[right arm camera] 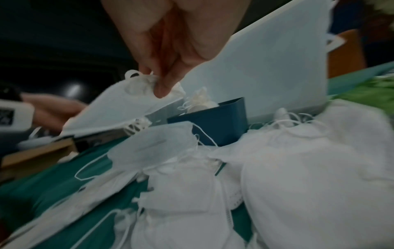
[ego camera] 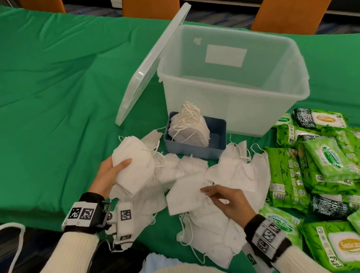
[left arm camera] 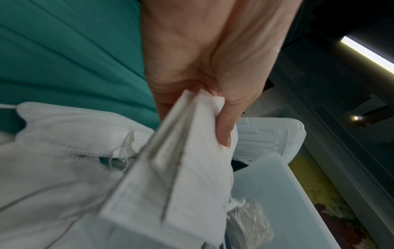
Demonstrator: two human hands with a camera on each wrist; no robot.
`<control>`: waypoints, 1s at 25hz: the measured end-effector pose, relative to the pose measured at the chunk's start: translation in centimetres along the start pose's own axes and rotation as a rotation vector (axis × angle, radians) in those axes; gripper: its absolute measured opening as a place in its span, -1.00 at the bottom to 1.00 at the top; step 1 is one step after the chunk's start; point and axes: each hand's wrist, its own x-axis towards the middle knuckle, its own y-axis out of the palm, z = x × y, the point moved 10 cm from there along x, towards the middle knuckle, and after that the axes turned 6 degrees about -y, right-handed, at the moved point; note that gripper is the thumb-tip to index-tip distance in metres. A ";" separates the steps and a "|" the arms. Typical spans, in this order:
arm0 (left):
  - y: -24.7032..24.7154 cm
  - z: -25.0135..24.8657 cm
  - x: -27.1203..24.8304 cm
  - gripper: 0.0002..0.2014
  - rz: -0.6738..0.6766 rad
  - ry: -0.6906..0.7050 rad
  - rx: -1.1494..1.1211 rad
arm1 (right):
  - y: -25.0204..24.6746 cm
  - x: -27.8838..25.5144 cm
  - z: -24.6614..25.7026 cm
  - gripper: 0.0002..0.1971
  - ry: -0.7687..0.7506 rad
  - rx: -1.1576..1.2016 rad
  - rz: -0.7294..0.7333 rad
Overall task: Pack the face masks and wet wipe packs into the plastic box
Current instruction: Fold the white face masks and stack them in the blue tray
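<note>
White folded masks fill my left hand (ego camera: 110, 171): I grip a stack of face masks (ego camera: 133, 167) by its edge, thumb curled over the top, fingers underneath, held just above the green tablecloth (ego camera: 47, 84). From the left wrist view the layered edges of that stack fan out from between my thumb (left arm camera: 226, 124) and palm. My right hand (ego camera: 225, 201) pinches a single mask (ego camera: 185, 195) near its ear loop, lifting one corner of it off the loose pile of masks (ego camera: 213, 234) spread on the cloth in front of me; the right wrist view shows fingertips (right arm camera: 161, 89) closed on the bunched loop. Behind the pile sits a small blue tray (ego camera: 195, 147) with a neat upright bundle of masks (ego camera: 188, 124) inside it. Just past the tray stands the clear plastic box (ego camera: 229, 97), open, with nothing in it that I can make out, its lid (ego camera: 150, 67) leaning against its left side. To my right, green wet wipe packs (ego camera: 325, 172) lie heaped on the cloth, touching the edge of the mask pile.
</note>
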 end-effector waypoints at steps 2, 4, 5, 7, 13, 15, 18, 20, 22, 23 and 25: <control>0.9 0.4 0.0 -0.67 0.011 -0.010 0.008 | -2.9 -1.5 0.2 -0.76 0.062 0.098 -0.113; 2.6 1.1 -0.1 -0.67 0.046 -0.031 0.026 | -5.5 -2.5 0.4 -0.88 0.118 0.218 -0.289; 3.7 1.4 -0.2 -0.68 0.070 -0.041 0.040 | -6.7 -2.8 0.2 -0.95 0.142 0.262 -0.400; 6.2 1.8 -0.7 -0.72 0.129 -0.056 0.056 | -8.6 -2.8 -0.1 -0.84 0.168 0.310 -0.597; 11.7 2.2 -1.9 -0.61 0.203 -0.116 -0.012 | -8.0 0.4 1.8 -0.66 0.115 0.399 -0.676; 12.7 1.7 -2.4 -0.63 0.228 -0.118 -0.058 | -6.8 1.5 2.0 -0.65 0.123 0.384 -0.606; 13.3 1.9 -2.7 -0.62 0.252 -0.158 -0.100 | -5.5 2.9 1.7 -0.67 0.169 0.361 -0.534; 13.2 2.5 -2.7 -0.58 0.252 -0.203 -0.123 | -4.9 3.6 1.7 -0.71 0.195 0.325 -0.506; 13.3 2.9 -2.6 -0.54 0.259 -0.226 -0.149 | -4.3 4.4 1.9 -0.74 0.208 0.284 -0.456; 13.4 2.8 -2.7 -0.55 0.267 -0.225 -0.153 | -3.8 4.8 2.2 -0.73 0.211 0.279 -0.424; 13.8 2.5 -3.1 -0.61 0.272 -0.202 -0.130 | -2.6 5.6 2.7 -0.66 0.211 0.282 -0.357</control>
